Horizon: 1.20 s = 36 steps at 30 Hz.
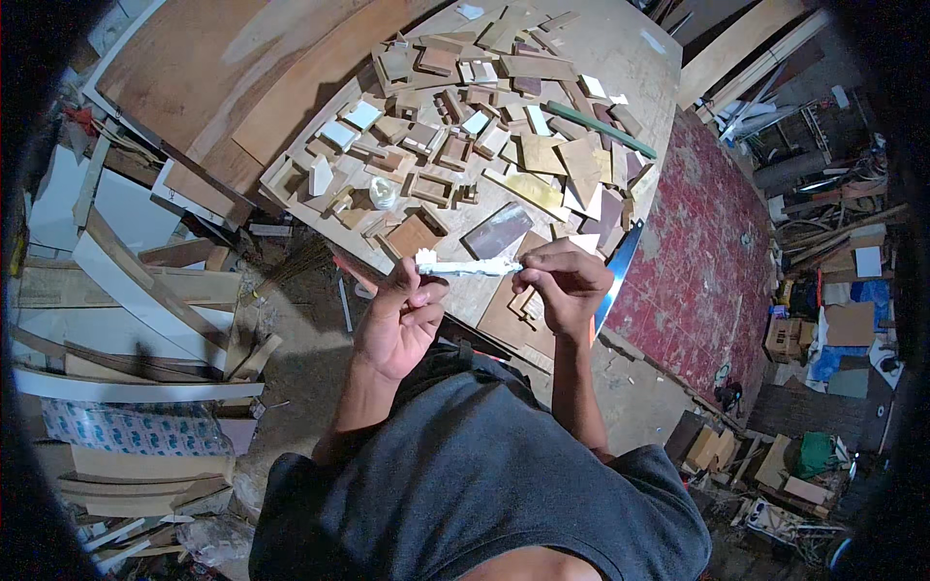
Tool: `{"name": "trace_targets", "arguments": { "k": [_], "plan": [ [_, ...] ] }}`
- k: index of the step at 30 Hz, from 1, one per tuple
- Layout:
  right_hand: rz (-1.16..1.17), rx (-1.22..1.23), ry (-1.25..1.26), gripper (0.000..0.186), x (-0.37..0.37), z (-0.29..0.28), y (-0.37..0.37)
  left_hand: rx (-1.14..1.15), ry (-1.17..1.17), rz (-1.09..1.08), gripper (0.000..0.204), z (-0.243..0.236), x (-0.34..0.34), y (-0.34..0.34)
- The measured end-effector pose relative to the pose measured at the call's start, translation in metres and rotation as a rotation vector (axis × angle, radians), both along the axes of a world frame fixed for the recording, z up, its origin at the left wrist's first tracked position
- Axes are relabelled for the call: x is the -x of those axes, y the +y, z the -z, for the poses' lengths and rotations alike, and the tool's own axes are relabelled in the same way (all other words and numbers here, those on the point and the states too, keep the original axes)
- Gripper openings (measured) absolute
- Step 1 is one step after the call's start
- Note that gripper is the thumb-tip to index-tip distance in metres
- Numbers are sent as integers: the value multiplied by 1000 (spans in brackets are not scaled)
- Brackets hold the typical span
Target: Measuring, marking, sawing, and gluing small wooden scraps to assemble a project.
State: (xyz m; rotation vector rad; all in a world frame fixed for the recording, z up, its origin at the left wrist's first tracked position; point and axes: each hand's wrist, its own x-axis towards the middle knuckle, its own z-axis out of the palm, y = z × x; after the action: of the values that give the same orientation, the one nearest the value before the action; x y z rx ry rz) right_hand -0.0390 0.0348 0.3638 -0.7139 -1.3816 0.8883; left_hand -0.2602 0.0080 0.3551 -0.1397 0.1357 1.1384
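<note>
A long, thin, whitish crumpled strip (472,268) stretches level between my hands, above the near edge of the worktable. My left hand (399,324) pinches its left end, where a ragged white tip sticks up. The right end sits between the thumb and fingers of my right hand (570,289). Whether it is a squeezed tube or a twisted wrapper, I cannot tell. Just beyond lie a dark flat board (497,230) and a brown wooden piece (415,232). Below my right hand, a small bent brass-coloured piece (528,306) rests on a board.
Many wooden offcuts and small open boxes (433,189) cover the worktable (635,73). A green strip (601,130) lies across them. A blue blade (620,276) juts past the table's right edge. Large wood sheets (184,82) lean at left; clutter and cardboard boxes (790,337) stand at right.
</note>
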Motion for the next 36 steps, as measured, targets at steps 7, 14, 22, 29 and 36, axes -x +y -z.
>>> {"name": "trace_targets", "arguments": {
  "k": [7,14,22,29,36],
  "plan": [
    [70,11,79,11,6,3,-7,-2,90,75,13,-1,3,-9],
    [-9,30,101,9,2,5,-21,-57,-25,14,18,-1,-6,-26],
    [-24,49,107,8,-3,6,-30,0,37,-22,17,1,-7,-41],
    [-29,96,190,9,3,10,-22,42,43,-73,19,16,-4,-46],
    [-3,196,121,6,21,39,14,76,70,-155,18,21,20,-43]
  ]
}}
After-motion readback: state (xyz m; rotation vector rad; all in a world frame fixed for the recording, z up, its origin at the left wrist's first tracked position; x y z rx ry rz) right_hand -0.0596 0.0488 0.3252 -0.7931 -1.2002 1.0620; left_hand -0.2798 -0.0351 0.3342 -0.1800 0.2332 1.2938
